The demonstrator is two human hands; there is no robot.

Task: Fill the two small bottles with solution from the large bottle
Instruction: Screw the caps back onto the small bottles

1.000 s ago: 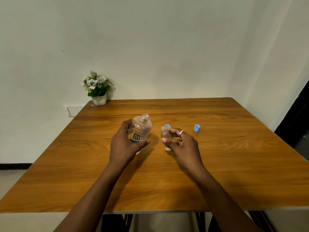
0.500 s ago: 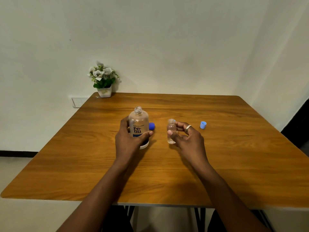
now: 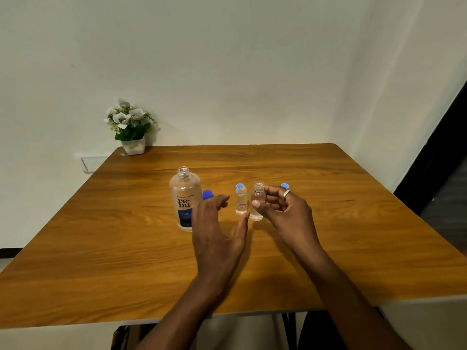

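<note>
Right hand (image 3: 285, 210) grips a clear cylindrical small bottle (image 3: 257, 205), uncapped. Left hand (image 3: 217, 231), fingers spread, has released the translucent large bottle (image 3: 185, 198), now standing left of it.

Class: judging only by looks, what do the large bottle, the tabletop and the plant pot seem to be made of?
Large clear labelled bottle: likely transparent plastic; the table shows through it.
Brown wood-grain tabletop: wood or laminate, smooth, slightly glossy.
Small white plant pot: plastic or ceramic; cannot tell.

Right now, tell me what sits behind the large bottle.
Behind the large bottle, on its right, a dark blue cap pokes out on the table. The bottle and the left hand cover the cap's lower part.
</note>
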